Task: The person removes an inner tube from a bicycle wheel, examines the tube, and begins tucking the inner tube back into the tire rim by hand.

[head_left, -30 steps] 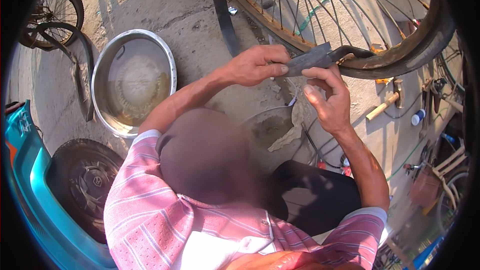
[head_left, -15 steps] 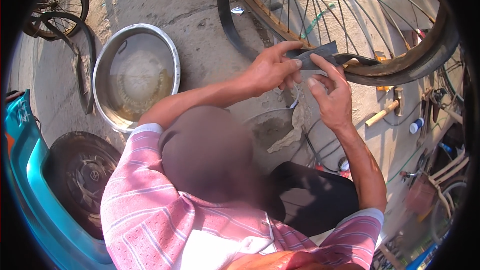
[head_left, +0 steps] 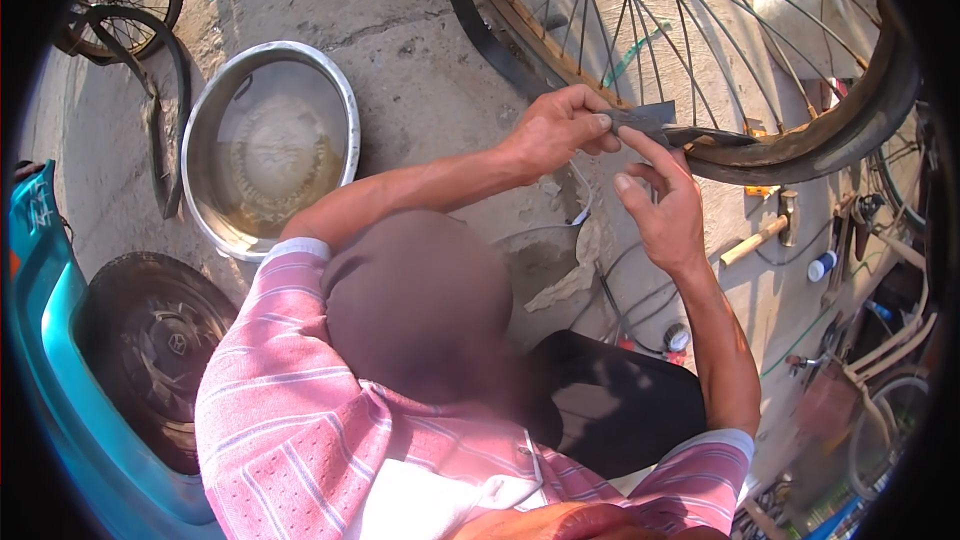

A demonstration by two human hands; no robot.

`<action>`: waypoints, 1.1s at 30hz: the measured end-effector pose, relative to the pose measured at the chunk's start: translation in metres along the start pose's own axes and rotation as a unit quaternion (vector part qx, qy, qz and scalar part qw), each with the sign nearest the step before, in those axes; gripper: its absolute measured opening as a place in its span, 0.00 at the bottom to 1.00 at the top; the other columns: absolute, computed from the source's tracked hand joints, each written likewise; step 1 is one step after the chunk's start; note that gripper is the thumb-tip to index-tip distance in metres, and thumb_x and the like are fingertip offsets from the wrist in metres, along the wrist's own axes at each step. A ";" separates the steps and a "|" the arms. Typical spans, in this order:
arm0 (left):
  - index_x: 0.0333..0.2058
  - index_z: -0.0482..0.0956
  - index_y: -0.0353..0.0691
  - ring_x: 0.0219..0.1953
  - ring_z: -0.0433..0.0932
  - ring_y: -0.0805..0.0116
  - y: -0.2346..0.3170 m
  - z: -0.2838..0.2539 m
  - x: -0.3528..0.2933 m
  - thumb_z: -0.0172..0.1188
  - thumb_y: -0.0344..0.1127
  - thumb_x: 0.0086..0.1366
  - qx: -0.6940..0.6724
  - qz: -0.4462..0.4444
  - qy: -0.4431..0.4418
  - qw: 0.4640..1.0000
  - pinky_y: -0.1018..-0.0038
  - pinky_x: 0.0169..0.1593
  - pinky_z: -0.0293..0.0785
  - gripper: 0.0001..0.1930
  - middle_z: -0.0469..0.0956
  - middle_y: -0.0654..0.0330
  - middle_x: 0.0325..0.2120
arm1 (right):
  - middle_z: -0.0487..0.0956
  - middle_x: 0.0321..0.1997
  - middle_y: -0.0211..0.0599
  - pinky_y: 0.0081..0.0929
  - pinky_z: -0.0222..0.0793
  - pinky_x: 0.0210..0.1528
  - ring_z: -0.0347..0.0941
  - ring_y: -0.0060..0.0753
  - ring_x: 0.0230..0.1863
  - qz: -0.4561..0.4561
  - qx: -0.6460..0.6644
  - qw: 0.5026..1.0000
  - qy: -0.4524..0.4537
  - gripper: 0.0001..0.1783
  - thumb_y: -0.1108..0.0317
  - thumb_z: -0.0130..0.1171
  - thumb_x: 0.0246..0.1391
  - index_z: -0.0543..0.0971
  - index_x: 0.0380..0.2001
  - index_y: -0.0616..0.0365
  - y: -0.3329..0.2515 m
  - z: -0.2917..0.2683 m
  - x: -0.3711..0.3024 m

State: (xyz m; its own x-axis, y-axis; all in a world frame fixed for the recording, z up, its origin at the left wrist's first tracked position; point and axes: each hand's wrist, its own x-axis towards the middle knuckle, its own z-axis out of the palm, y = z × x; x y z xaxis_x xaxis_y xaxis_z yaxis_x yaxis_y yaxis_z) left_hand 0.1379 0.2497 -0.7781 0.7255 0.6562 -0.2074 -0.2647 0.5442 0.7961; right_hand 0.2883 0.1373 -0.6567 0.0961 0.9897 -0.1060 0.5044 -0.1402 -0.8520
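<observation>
My left hand (head_left: pixel 560 138) pinches a flat piece of black rubber (head_left: pixel 655 115) between thumb and fingers, at the near side of a bicycle wheel. My right hand (head_left: pixel 665 205) is just to its right, its index finger stretched up against the rubber and its thumb standing apart. To the right of the rubber, a flattened black inner tube (head_left: pixel 728 137) runs along the rusty wheel rim (head_left: pixel 825 133). The black tyre (head_left: pixel 800 168) lies outside the rim, and its left part stands away from it. My fingers partly hide the rubber's lower edge.
A metal basin of water (head_left: pixel 348 105) stands at the left, near a loose dark tube (head_left: pixel 180 125). A teal vehicle body (head_left: pixel 75 340) with a wheel (head_left: pixel 165 350) is at lower left. On the right lie a hammer (head_left: pixel 757 240), a small blue-and-white bottle (head_left: pixel 822 266) and a gauge (head_left: pixel 677 337).
The rubber piece has tilted to lie nearly level, and my left fingers have closed in on it. My right hand has shifted slightly down. The whole view has moved a little.
</observation>
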 end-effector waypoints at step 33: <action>0.40 0.79 0.38 0.36 0.80 0.46 -0.001 -0.014 0.041 0.65 0.38 0.70 0.388 0.286 -0.053 0.874 0.56 0.41 0.75 0.09 0.78 0.48 0.30 | 0.82 0.33 0.32 0.36 0.72 0.49 0.80 0.34 0.41 -0.269 -0.714 0.600 -0.242 0.14 0.68 0.60 0.57 0.81 0.46 0.55 -0.100 -0.089 0.051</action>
State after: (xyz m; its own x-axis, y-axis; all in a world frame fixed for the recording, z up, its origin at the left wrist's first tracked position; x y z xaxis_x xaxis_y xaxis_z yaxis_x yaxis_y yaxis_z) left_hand 0.1594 0.2834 -0.7953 0.6812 0.6300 0.3729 -0.1225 -0.4040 0.9065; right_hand 0.3193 0.1991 -0.5317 -0.4953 0.7469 -0.4437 0.6046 0.6631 0.4413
